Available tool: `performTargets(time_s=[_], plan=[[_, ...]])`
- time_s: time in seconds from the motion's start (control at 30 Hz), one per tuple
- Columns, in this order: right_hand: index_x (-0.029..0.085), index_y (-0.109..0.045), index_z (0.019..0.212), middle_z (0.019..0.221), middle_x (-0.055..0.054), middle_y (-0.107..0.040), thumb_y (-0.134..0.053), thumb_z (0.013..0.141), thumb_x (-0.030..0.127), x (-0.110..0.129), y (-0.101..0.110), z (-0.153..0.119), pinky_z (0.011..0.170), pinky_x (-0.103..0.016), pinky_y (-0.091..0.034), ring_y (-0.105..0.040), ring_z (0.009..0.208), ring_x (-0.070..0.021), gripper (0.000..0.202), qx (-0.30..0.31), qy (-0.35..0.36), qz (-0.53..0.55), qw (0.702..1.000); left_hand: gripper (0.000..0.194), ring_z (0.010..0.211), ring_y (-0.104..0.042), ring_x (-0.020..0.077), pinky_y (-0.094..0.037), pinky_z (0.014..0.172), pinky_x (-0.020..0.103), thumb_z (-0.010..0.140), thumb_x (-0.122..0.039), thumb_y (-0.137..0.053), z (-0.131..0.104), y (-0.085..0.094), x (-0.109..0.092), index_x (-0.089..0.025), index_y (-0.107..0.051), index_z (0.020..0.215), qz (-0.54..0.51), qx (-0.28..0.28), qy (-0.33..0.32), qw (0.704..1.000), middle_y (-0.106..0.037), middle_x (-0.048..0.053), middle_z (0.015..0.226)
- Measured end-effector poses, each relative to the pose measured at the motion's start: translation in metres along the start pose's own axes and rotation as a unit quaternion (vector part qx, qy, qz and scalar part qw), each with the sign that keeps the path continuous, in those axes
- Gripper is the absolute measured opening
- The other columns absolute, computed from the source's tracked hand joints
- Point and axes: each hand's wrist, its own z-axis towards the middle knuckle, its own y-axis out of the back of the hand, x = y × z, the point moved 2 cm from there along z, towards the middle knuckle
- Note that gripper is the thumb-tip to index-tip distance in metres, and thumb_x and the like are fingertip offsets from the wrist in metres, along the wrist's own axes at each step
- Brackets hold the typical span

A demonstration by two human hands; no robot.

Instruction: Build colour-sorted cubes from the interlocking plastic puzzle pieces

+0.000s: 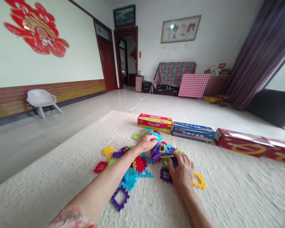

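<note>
As my left hand [147, 142] bends over the pile of bumpy-edged plastic pieces [140, 164] on the wrinkly mat [232, 196], my right hand [183, 167] curls at its right side; I can't tell if either grips.

Place: a living room in somebody's home
Walls: big red paper-cut style decoration [41, 31] over there, framed calligraphy [181, 29] across from me
Far side: low black cabinet [165, 90] under a patterned cloth [177, 73]
Window side: long purple curtain [254, 53]
Floor: pale glossy tiles [85, 109], textured cream mat [73, 158]
</note>
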Motion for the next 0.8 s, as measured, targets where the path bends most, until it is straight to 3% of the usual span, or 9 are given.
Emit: performTargets(time_s=[0.1,0.2,0.27,0.4,0.5,0.6,0.7,0.8], plan=[[0.017,-0.06,0.105,0.104,-0.011,-0.066,-0.048,0.083,0.039,-0.008,0.002,0.002,0.087,-0.041,-0.036,-0.055,0.102,-0.0267,0.033,-0.017,-0.014,0.004,1.0,0.027,0.096,-0.066,0.0171,-0.049,0.089,0.025,0.077,-0.024,-0.057,-0.009,0.022,0.005,-0.021,-0.074,0.097,-0.037,-0.018,-0.06,0.997,-0.073,0.001,0.101],[0.017,-0.061,0.103,0.101,-0.011,-0.067,-0.047,0.082,0.035,-0.01,0.001,0.002,0.088,-0.042,-0.036,-0.055,0.101,-0.0269,0.031,-0.02,-0.013,-0.007,1.0,0.03,0.083,-0.067,0.0156,-0.052,0.079,0.026,0.077,-0.023,-0.056,-0.02,0.052,0.032,-0.018,-0.071,0.103,-0.1,-0.056,0.029,0.993,-0.074,0.003,0.09],[0.017,-0.062,0.103,0.102,-0.011,-0.067,-0.046,0.083,0.032,-0.006,0.001,0.002,0.089,-0.042,-0.035,-0.055,0.102,-0.027,0.029,-0.024,-0.003,-0.007,1.0,0.034,0.077,-0.067,0.0137,-0.053,0.071,0.025,0.075,-0.017,-0.056,-0.029,0.065,0.049,-0.015,-0.068,0.106,-0.17,-0.08,0.095,0.978,-0.073,0.006,0.095],[0.019,-0.061,0.104,0.108,-0.009,-0.066,-0.046,0.086,0.027,0.012,0.005,0.005,0.095,-0.044,-0.034,-0.053,0.11,-0.0268,0.025,-0.032,0.055,0.027,0.998,0.034,0.068,-0.066,0.0116,-0.052,0.063,0.024,0.074,-0.018,-0.058,-0.043,0.071,0.059,-0.013,-0.066,0.107,-0.255,-0.062,0.129,0.956,-0.072,0.009,0.098],[0.02,-0.059,0.106,0.111,-0.009,-0.065,-0.047,0.086,0.024,0.032,0.013,0.002,0.099,-0.046,-0.034,-0.052,0.114,-0.0261,0.023,-0.013,0.111,0.079,0.991,0.033,0.069,-0.066,0.0128,-0.053,0.066,0.026,0.077,-0.025,-0.058,-0.048,0.08,0.059,-0.015,-0.067,0.107,-0.194,-0.058,0.103,0.974,-0.073,0.008,0.093],[0.021,-0.054,0.117,0.121,-0.01,-0.06,-0.05,0.086,0.024,0.061,0.023,-0.008,0.103,-0.049,-0.031,-0.048,0.121,-0.0268,0.031,0.066,0.189,0.143,0.969,0.033,0.09,-0.066,0.016,-0.051,0.084,0.028,0.081,-0.029,-0.054,-0.06,0.109,0.076,-0.017,-0.067,0.11,-0.058,-0.134,0.09,0.985,-0.072,0.007,0.101],[0.021,-0.045,0.13,0.137,-0.013,-0.048,-0.052,0.085,0.034,0.101,0.029,-0.025,0.107,-0.055,-0.024,-0.036,0.132,-0.0315,0.047,0.195,0.265,0.18,0.927,0.034,0.113,-0.058,0.0195,-0.041,0.102,0.03,0.08,-0.027,-0.056,-0.085,0.134,0.109,-0.02,-0.066,0.111,0.101,-0.149,0.124,0.976,-0.065,0.006,0.12],[0.025,-0.039,0.137,0.147,-0.011,-0.036,-0.058,0.077,0.055,0.141,0.027,-0.045,0.109,-0.059,-0.018,-0.024,0.137,-0.0359,0.07,0.325,0.316,0.195,0.87,0.033,0.118,-0.055,0.0212,-0.038,0.103,0.029,0.081,-0.034,-0.055,-0.111,0.139,0.14,-0.018,-0.067,0.108,0.196,-0.14,0.155,0.958,-0.065,0.007,0.12]])
